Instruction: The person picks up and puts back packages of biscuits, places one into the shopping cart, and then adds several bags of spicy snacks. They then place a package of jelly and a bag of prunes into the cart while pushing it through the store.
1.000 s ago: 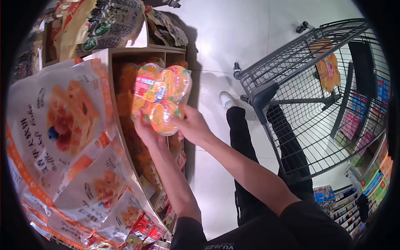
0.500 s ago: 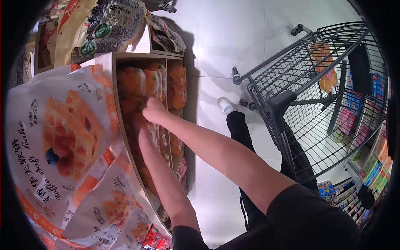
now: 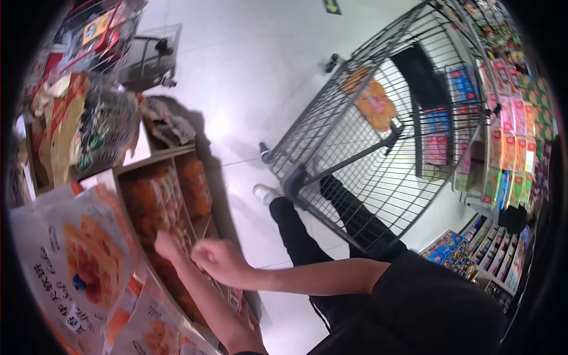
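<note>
My left hand (image 3: 168, 244) is over the shelf compartment, against packs of orange fruit cups (image 3: 151, 198); its fingertips are hidden, so any hold on a pack cannot be made out. To its right, my right hand (image 3: 219, 262) is raised above the compartment's edge with curled fingers and nothing visible in them. More orange packs (image 3: 195, 186) fill the narrower compartment beside it. In the wire shopping cart (image 3: 296, 180) on the right lies an orange pack (image 3: 376, 105).
Large white waffle cake bags (image 3: 89, 260) cover the left side. Beige snack bags (image 3: 97, 130) stand behind the compartments. Another cart (image 3: 151, 56) is at the upper left. Colourful packaged goods (image 3: 512, 142) line the right. My legs are below the cart.
A fruit-cup pack was in both hands a second ago, then both hands reached into the compartment. Now my right hand has drawn back from it, and the view has turned toward the cart.
</note>
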Demonstrator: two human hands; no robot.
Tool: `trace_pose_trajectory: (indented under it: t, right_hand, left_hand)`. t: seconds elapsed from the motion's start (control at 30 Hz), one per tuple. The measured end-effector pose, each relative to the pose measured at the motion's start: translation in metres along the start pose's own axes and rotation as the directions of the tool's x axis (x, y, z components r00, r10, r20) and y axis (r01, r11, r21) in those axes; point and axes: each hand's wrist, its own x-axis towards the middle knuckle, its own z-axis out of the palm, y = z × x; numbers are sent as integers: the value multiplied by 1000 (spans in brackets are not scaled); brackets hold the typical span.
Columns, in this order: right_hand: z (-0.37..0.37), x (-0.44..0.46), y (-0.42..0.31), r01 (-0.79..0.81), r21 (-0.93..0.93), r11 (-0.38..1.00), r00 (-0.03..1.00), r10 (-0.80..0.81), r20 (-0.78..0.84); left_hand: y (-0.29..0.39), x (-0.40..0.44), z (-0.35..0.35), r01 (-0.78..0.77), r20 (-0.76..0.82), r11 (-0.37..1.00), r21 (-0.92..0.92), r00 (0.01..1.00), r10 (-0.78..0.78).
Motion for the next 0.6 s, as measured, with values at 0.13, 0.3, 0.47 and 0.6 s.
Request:
trace_pose_trajectory:
  t: [0.13,0.3,0.47,0.6]
  right_hand:
    - [-118,-77,-94,405,25,914,913,-402,-73]
    - [-339,-27,-115,87,-390,917,602,-361,-713]
    - [-549,12,2,75,363,929,321,322,-891]
    - [-585,19,21,216,484,848,345,398,-850]
  left_hand:
    - [18,-155,64,-739,-181,670,63,652,736]
    - [-13,-335,136,-544,147,763,-349,772,618]
    - [-43,-390,185,-427,171,875,-228,867,468]
    - [-53,-395,188,-484,124,870,-88,862,492]
